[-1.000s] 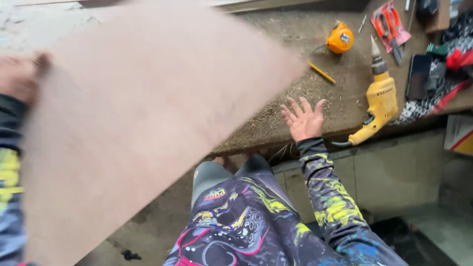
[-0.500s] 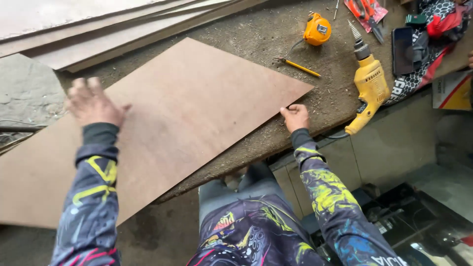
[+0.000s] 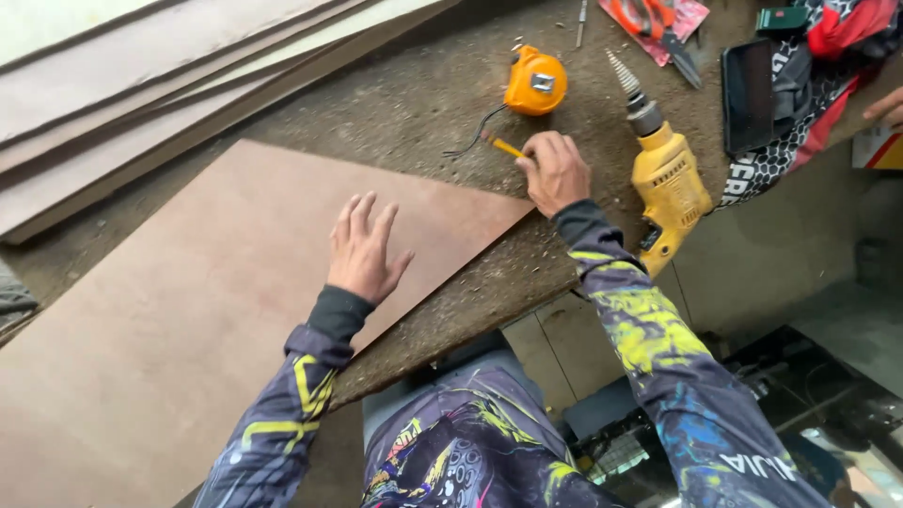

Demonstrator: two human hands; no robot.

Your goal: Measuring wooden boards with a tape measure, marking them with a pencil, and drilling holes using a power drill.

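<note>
While the left hand [image 3: 365,246] lies flat, fingers spread, on the plywood sheet [image 3: 188,310] and the right hand [image 3: 557,171] pinches the yellow pencil [image 3: 505,146], the overhanging sheet could tip off the counter [image 3: 395,103].

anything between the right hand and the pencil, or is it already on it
Nothing visible stands between them. The right hand is already closed around the yellow pencil, whose tip sticks out toward the tape measure. The drill lies off to the side, clear of the hand.
</note>
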